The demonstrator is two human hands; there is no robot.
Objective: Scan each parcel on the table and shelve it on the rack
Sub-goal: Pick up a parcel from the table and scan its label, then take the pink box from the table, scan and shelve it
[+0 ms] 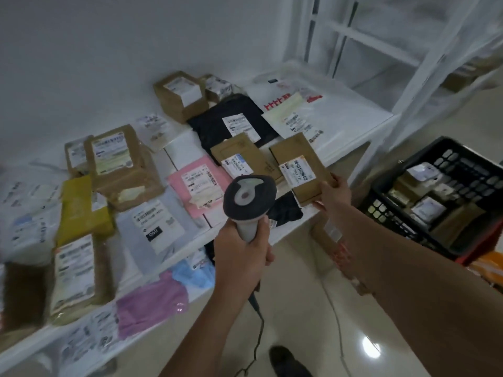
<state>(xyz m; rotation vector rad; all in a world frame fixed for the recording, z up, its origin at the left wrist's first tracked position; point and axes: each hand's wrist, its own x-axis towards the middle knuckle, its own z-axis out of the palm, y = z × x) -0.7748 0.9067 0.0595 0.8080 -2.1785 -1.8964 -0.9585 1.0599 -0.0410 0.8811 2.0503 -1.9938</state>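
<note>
Nearest me, my left hand [243,257] is wrapped tight round the grey handle of the barcode scanner [249,198], its dark head tipped up and facing the parcels, its cable [258,336] trailing down toward the tiled floor [307,308]. A little farther and to the right, my right hand [333,193] pinches the near corner of a flat brown cardboard parcel [300,165], thumb on top and fingers underneath; the parcel sits at the near right edge of the white table [362,123], its white barcode label [296,170] facing up, and I cannot tell whether it is lifted clear or resting on the surface. Just left of it lies another brown parcel [239,156] with a label, and left again a pink mailer [197,183]. A grey bag [152,224] and a yellow parcel [80,210] lie on the near left, with a purple bag [151,303] hanging over the near edge. Farther back is a black bag [231,118], a large white bag with red print [313,104] to its right, and taped brown boxes [179,96] against the far wall. To the right, off the table, a black crate [441,161] holds more parcels. Beyond it, far right, stands the white rack [381,39].
</note>
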